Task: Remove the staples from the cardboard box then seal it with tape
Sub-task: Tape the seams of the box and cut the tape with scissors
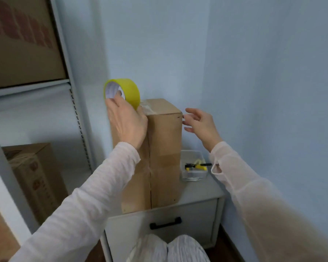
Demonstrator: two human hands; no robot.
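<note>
Atop a small grey drawer cabinet (203, 190), toward its left edge and standing on end: a tall brown cardboard box (165, 148), centre seam facing the camera. Sealing step in hand, by the look of it, with staple-pulling seemingly done; no staples discernible along the seam, though too fine to rule out. At the box's top left corner, left hand (126, 123) gripping a yellow-green roll of clear packing tape (130, 89), fingers (118, 94) curled over the rim into its white core, a short clear strip stuck across the top face. Beside the top right edge, right hand (201, 123) with fingers (192, 111) spread wide and holding nothing, tips touching or just short of the cardboard; impossible to say which. Called for next, likely: pressing the stuck end flat with the free hand, then drawing the roll down over the seam, strip kept straight. At the cabinet's right edge, just beside the box, a clear plastic tub (194, 174) with yellow-handled pliers (196, 166) inside.
</note>
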